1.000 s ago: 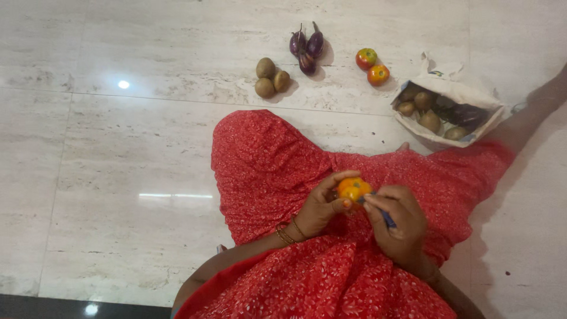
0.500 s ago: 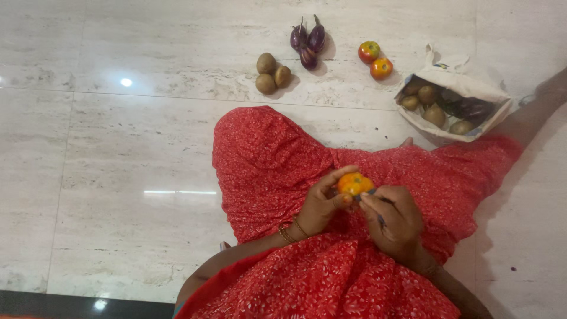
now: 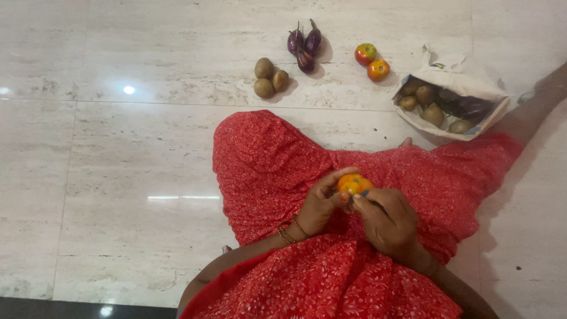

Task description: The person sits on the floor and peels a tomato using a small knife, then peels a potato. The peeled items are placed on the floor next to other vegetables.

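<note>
Since the earlier frame the right hand point(image 3: 387, 221) has closed in on the orange tomato point(image 3: 354, 184), which stays over the red-clad lap at centre. The left hand point(image 3: 322, 204) grips the tomato from 8 o'clock; the right hand meets it from 4 o'clock, fingers curled round a small blue-tipped tool point(image 3: 364, 193). On the marble floor point(image 3: 118, 147), three potatoes point(image 3: 269, 77) lie at 11 o'clock, small aubergines point(image 3: 305, 46) at 12 o'clock, two tomatoes point(image 3: 372, 61) and a cloth bag point(image 3: 455, 97) of vegetables at 1 o'clock.

Red white-speckled dress point(image 3: 277, 165), thin bangles point(image 3: 287, 232) on left wrist
</note>
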